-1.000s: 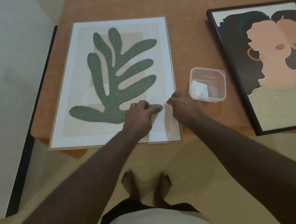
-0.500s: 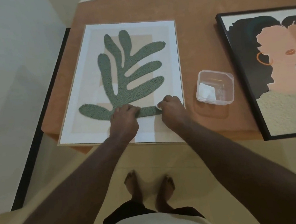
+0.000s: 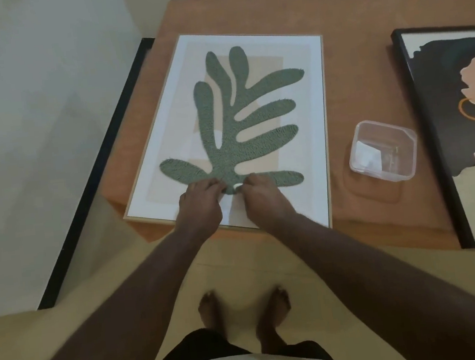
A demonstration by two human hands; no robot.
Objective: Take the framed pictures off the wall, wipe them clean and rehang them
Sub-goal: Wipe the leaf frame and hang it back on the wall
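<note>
Here I see both hands, left (image 3: 202,202) and right (image 3: 263,196), fingers curled, pinching a small white wipe (image 3: 236,186) between fingertips, leaf picture (image 3: 226,131) flat beneath.

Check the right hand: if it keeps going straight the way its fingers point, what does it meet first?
The right hand points left and slightly away; first contact would likely be the small white object, then the left hand, both over the leaf picture.

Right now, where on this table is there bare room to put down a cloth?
Bare orange table shows in the strip between the leaf picture and the black-framed portrait, beyond the clear plastic container, and along the far edge. Crowded: the leaf picture's near end, where the left hand and right hand meet.
</note>
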